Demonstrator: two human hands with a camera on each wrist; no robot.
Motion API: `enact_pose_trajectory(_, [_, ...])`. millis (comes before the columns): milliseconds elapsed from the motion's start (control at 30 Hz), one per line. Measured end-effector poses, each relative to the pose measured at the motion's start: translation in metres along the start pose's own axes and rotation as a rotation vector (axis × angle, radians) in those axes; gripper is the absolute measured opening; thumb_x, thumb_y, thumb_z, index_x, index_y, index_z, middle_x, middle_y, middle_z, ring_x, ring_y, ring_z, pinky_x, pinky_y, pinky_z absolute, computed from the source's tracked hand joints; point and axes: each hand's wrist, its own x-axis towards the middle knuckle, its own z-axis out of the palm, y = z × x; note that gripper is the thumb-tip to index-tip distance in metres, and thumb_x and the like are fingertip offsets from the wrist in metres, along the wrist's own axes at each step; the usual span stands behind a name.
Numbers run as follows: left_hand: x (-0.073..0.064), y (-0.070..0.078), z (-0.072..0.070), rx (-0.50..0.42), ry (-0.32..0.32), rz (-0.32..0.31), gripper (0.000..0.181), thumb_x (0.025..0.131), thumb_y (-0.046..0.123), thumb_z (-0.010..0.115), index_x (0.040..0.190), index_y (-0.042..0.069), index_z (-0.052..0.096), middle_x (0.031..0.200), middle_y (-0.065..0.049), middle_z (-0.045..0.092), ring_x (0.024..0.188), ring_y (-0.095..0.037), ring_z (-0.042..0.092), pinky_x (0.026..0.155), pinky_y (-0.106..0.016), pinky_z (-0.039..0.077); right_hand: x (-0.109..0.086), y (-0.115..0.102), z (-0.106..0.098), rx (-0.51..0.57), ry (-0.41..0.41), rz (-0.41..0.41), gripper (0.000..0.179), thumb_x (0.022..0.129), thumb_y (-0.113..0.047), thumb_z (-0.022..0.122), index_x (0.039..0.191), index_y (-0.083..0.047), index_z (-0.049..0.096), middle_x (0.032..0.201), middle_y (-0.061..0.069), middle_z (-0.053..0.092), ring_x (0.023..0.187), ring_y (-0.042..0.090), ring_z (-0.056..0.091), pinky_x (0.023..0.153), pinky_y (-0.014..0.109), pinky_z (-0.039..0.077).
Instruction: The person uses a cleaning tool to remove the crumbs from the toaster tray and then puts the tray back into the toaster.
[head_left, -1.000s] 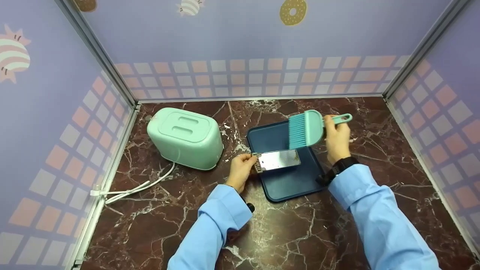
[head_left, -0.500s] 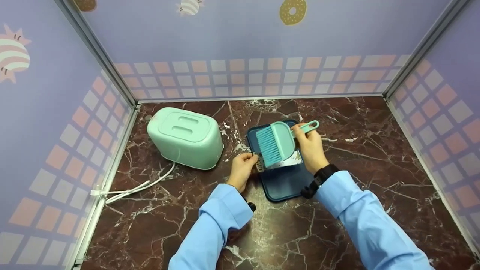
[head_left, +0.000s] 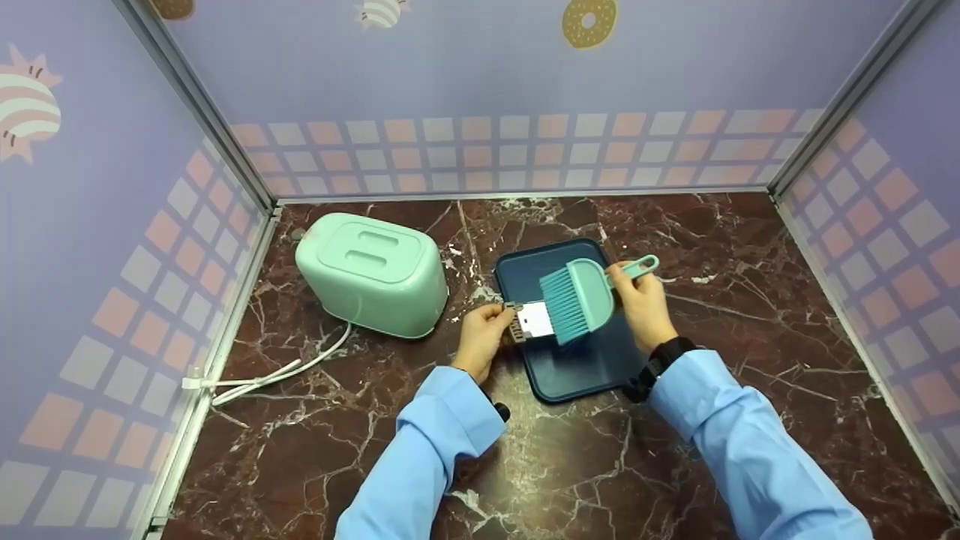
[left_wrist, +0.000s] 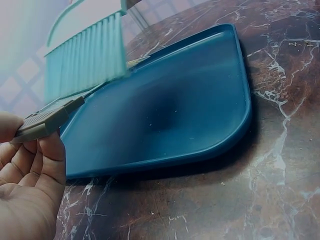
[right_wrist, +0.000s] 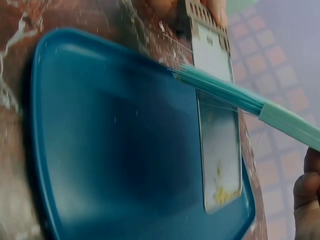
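My left hand pinches the brown slotted end of a toaster's crumb tray, a thin metal plate held above a dark blue tray. Yellowish crumbs lie near the plate's far end in the right wrist view. By its handle, my right hand holds a mint-green brush. Its bristles are over the crumb tray and hide much of the plate in the head view. Seen from the left wrist, the blue tray carries a few tiny specks.
A mint-green toaster stands left of the blue tray, its slots covered. Its white cord runs to the left wall. Patterned panels enclose the dark marbled surface at the back and both sides.
The brush has swung left from the blue tray's right side across the crumb tray, then back a little to the right. The left hand and crumb tray have stayed nearly still.
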Motion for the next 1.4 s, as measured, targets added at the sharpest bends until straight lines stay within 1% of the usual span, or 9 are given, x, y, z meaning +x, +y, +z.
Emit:
enact_pose_trajectory(100, [0.000,0.001,-0.001,0.011,0.001,-0.005,0.023,0.102,0.011,0.062,0.116,-0.005,0.068,0.092,-0.005,0.066,0.075,-0.012,0.058,0.068,-0.026,0.048,0.002,0.002,-0.009,0.002,0.031,-0.001,0.034,0.106,-0.026,0.057,0.117,0.005,0.062,0.099,0.006,0.064,0.080,0.011,0.061,0.067,0.023,0.051])
enact_pose_trajectory(233, [-0.001,0.002,-0.002,0.011,0.001,0.000,0.022,0.102,0.011,0.062,0.115,-0.005,0.069,0.090,-0.004,0.065,0.074,-0.012,0.056,0.068,-0.026,0.047,0.004,0.002,-0.020,0.026,0.046,0.020,0.038,0.107,-0.023,0.055,0.122,0.012,0.059,0.100,0.007,0.063,0.081,0.011,0.059,0.067,0.022,0.049])
enact_pose_trajectory(400, [-0.001,0.001,-0.002,0.004,-0.002,0.000,0.021,0.102,0.011,0.062,0.114,-0.005,0.069,0.089,-0.004,0.065,0.072,-0.012,0.055,0.068,-0.028,0.047,-0.002,-0.013,-0.030,-0.028,0.066,0.049,0.040,0.108,-0.022,0.053,0.126,0.013,0.056,0.101,0.011,0.063,0.079,0.013,0.061,0.064,0.023,0.050])
enact_pose_trajectory(533, [-0.001,0.000,-0.004,0.005,-0.006,-0.004,0.024,0.103,0.012,0.062,0.118,-0.005,0.068,0.095,-0.007,0.067,0.076,-0.013,0.058,0.070,-0.028,0.049,-0.007,-0.027,-0.036,-0.097,0.090,0.059,0.038,0.108,-0.022,0.053,0.128,0.011,0.057,0.109,0.013,0.063,0.088,0.015,0.064,0.072,0.024,0.054])
enact_pose_trajectory(667, [0.000,0.000,-0.005,0.020,-0.010,-0.009,0.027,0.103,0.013,0.062,0.123,-0.004,0.066,0.104,-0.010,0.066,0.079,-0.014,0.056,0.072,-0.031,0.049,-0.007,-0.035,-0.041,-0.158,0.121,0.046,0.037,0.108,-0.020,0.052,0.128,0.011,0.057,0.111,0.014,0.062,0.090,0.016,0.062,0.074,0.023,0.053])
enact_pose_trajectory(800, [0.000,-0.001,-0.006,0.035,-0.014,-0.014,0.031,0.104,0.015,0.062,0.128,-0.003,0.064,0.110,-0.011,0.065,0.080,-0.014,0.056,0.073,-0.031,0.049,-0.005,-0.041,-0.044,-0.134,0.153,0.037,0.038,0.108,-0.019,0.052,0.128,0.013,0.055,0.111,0.014,0.060,0.091,0.016,0.061,0.074,0.023,0.052])
enact_pose_trajectory(1033, [0.000,-0.002,-0.005,0.013,-0.012,0.006,0.026,0.103,0.012,0.062,0.122,-0.006,0.065,0.094,-0.006,0.064,0.072,-0.012,0.055,0.068,-0.029,0.048,0.008,-0.040,-0.047,-0.122,0.225,0.031,0.037,0.107,-0.026,0.054,0.128,0.005,0.058,0.106,0.010,0.062,0.080,0.013,0.063,0.065,0.021,0.053])
enact_pose_trajectory(1167, [0.001,-0.002,-0.004,0.005,-0.006,0.014,0.023,0.102,0.011,0.061,0.117,-0.006,0.067,0.087,-0.003,0.062,0.068,-0.012,0.053,0.065,-0.029,0.047,0.016,-0.033,-0.042,-0.035,0.235,0.007,0.031,0.105,-0.027,0.058,0.124,-0.001,0.060,0.106,0.009,0.062,0.082,0.013,0.064,0.067,0.021,0.054])
enact_pose_trajectory(1400, [0.001,-0.002,-0.003,0.009,0.001,0.019,0.020,0.102,0.011,0.062,0.111,-0.006,0.068,0.075,0.000,0.057,0.063,-0.011,0.048,0.065,-0.033,0.043,0.012,-0.035,-0.012,0.041,0.182,-0.047,0.028,0.102,-0.029,0.066,0.115,-0.004,0.062,0.097,0.007,0.063,0.076,0.013,0.061,0.064,0.023,0.052])
